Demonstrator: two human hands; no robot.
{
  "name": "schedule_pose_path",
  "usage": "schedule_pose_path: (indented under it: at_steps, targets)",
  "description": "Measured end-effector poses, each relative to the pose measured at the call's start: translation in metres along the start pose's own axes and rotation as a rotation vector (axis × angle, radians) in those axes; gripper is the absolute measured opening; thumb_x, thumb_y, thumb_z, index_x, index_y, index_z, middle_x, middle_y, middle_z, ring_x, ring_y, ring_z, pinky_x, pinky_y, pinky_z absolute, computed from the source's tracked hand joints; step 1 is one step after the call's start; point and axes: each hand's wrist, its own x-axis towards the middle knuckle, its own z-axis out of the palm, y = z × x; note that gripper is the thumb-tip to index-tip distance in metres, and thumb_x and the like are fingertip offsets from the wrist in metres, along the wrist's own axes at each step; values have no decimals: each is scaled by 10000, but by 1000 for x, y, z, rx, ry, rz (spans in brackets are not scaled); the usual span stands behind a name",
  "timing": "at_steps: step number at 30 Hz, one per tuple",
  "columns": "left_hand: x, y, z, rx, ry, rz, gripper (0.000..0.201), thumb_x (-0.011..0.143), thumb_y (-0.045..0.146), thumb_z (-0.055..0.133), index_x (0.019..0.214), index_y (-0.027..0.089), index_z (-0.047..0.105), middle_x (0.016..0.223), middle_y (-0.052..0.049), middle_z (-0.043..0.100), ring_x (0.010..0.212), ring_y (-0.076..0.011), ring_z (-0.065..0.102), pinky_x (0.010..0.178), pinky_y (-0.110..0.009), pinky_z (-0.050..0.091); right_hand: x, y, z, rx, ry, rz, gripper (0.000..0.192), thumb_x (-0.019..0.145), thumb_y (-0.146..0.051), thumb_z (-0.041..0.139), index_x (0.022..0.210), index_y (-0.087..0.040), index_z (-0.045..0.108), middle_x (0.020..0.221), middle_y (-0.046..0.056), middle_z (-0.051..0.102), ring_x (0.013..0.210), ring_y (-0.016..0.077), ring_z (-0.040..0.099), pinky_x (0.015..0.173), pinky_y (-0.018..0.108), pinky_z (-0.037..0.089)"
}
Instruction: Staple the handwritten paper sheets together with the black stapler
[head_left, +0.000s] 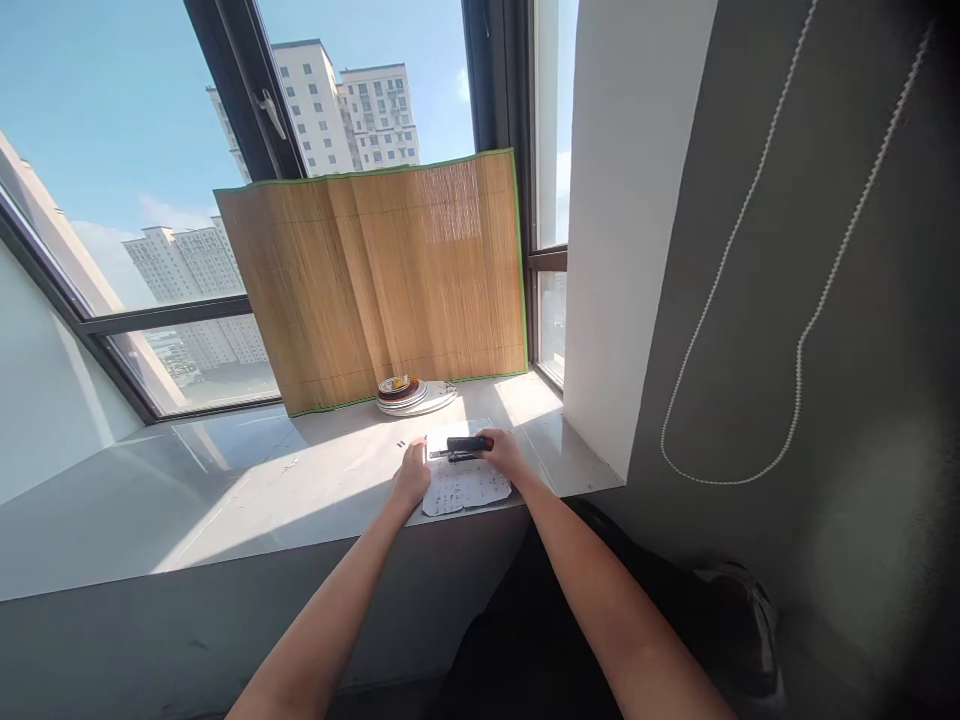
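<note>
Right hand (504, 455) grips stapler (470, 444); paper (463, 484) print unreadable

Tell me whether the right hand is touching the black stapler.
Touching. The head view shows the right hand wrapped around the black stapler's rear end, above the printed sheet.

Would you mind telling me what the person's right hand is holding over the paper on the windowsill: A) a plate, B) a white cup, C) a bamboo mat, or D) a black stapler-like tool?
D: the right hand grips a black stapler-like tool over the paper.
</note>
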Motion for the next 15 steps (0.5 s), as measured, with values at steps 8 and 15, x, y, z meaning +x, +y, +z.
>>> schedule_pose_path:
  at_steps: [8, 15]
  targets:
    - [14, 8, -15, -968, 192, -495, 337, 1004, 227, 625, 1325, 159, 697, 1552, -203, 657, 1427, -315, 671, 1203, -473, 564, -9, -16, -2, -164, 288, -577, 394, 954, 7, 672, 1224, -238, 820, 1238, 86, 841, 1183, 262, 720, 1053, 419, 575]
    - [10, 8, -23, -1259, 26, -776, 583, 1138, 258, 413, 1682, 50, 435, 1335, -254, 762, 1094, -272, 823, 921, -387, 708, -12, -33, 10, -366, 183, -962, 259, 1092, -113, 636, 1241, -252, 795, 1253, 64, 840, 1111, 243, 708, 1022, 410, 578]
